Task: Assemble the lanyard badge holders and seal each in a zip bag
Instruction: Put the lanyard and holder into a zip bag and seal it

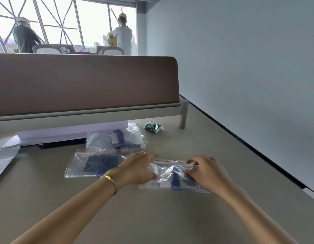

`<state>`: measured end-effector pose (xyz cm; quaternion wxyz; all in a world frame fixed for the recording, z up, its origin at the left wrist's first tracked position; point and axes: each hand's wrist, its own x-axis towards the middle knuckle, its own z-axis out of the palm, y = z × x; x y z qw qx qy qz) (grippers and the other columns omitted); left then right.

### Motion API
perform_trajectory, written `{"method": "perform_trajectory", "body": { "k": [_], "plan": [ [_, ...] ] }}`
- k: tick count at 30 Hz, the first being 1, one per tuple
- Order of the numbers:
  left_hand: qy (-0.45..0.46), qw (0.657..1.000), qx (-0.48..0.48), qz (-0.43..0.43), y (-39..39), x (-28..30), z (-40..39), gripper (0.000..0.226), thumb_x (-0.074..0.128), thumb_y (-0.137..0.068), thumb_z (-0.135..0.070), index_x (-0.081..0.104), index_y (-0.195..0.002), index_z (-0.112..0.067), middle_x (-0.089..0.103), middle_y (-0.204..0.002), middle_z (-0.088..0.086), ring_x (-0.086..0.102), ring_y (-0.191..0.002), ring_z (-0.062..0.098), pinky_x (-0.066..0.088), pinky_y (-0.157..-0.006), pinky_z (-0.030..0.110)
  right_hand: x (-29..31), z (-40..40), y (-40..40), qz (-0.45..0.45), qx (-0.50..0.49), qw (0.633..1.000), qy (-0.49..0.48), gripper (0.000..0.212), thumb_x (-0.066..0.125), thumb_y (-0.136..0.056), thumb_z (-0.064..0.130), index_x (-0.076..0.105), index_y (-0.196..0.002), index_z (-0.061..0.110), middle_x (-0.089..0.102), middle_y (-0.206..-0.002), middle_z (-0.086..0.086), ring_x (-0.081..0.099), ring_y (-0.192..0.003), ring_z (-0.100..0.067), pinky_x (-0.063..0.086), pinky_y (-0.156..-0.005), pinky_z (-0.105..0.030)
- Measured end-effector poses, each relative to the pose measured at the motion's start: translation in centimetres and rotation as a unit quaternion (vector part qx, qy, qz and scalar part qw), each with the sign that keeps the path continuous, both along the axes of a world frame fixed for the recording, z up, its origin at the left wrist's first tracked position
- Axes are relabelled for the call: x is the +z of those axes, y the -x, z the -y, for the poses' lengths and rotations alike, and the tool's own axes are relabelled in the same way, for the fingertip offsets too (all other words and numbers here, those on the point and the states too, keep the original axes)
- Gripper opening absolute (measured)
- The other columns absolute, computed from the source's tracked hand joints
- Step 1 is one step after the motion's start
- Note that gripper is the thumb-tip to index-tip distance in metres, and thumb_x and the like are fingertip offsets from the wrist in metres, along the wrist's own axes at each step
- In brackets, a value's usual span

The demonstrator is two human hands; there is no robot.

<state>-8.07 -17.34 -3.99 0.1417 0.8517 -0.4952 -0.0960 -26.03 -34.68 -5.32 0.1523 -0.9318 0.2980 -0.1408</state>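
A clear zip bag (167,175) with a blue lanyard and badge holder (176,178) inside lies on the grey table between my hands. My left hand (140,169) pinches its left end at the red-lined zip strip. My right hand (203,170) pinches the right end of the same strip between fingers and thumb. To the left lies a second zip bag (93,164) with a blue lanyard in it, flat on the table. Behind it sits a third filled bag (115,138).
A brown desk divider (82,81) on a grey rail stands across the back. A white sheet (72,131) lies under it, and a crumpled packet (153,127) sits by the rail leg. More clear plastic (3,159) lies far left. Two people stand at the windows.
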Motion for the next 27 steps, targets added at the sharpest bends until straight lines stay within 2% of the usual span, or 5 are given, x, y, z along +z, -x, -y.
{"method": "perform_trajectory", "body": {
  "k": [9,14,18,23,27],
  "plan": [
    [0.016,0.999,-0.026,-0.044,-0.8,0.9,1.5,0.035,0.078,-0.076,-0.02,0.069,-0.109,-0.021,0.068,-0.111,-0.002,0.058,-0.094,0.012,0.041,-0.078,0.02,-0.4,0.7,-0.1,-0.04,0.019,0.999,0.0,0.056,0.064,-0.086,0.053,0.052,-0.137,0.034,0.042,-0.142,0.011,0.039,-0.132,-0.015,0.038,-0.107,-0.034],
    [0.095,0.988,-0.042,-0.118,-0.7,1.2,0.1,0.029,0.071,-0.075,-0.005,0.064,-0.09,-0.028,0.067,-0.092,-0.008,0.063,-0.082,0.009,0.052,-0.071,0.025,-0.2,1.1,-0.2,-0.004,0.034,0.999,-0.033,0.026,0.072,-0.078,0.052,0.057,-0.082,0.03,0.06,-0.097,0.012,0.054,-0.096,-0.012,0.047,-0.083,-0.033],
    [0.217,0.958,-0.004,-0.187,-0.8,1.7,-1.4,0.033,0.059,-0.074,0.014,0.063,-0.087,-0.016,0.067,-0.081,0.004,0.06,-0.067,0.009,0.053,-0.064,0.026,-0.2,0.6,-0.7,0.039,0.05,0.997,-0.049,0.024,0.072,-0.079,0.05,0.056,-0.082,0.031,0.064,-0.071,0.007,0.06,-0.066,-0.008,0.054,-0.065,-0.036],
    [0.31,0.927,0.05,-0.205,-2.6,2.0,-4.0,0.033,0.06,-0.077,0.017,0.06,-0.085,-0.015,0.069,-0.081,0.011,0.063,-0.064,0.018,0.055,-0.061,0.03,0.4,-0.7,-2.1,0.007,0.129,0.979,-0.157,0.049,0.073,-0.065,0.06,0.062,-0.079,0.014,0.06,-0.068,0.004,0.055,-0.065,-0.013,0.042,-0.063,-0.035],
    [0.361,0.905,0.091,-0.209,-4.3,2.4,-6.6,0.038,0.06,-0.075,0.014,0.063,-0.092,-0.02,0.07,-0.076,-0.008,0.064,-0.069,0.014,0.056,-0.065,0.036,2.1,-3.0,-5.0,0.051,0.155,0.946,-0.281,0.025,0.076,-0.068,0.011,0.058,-0.078,-0.002,0.053,-0.065,-0.003,0.05,-0.059,-0.012,0.041,-0.053,-0.027]
  ]
}}
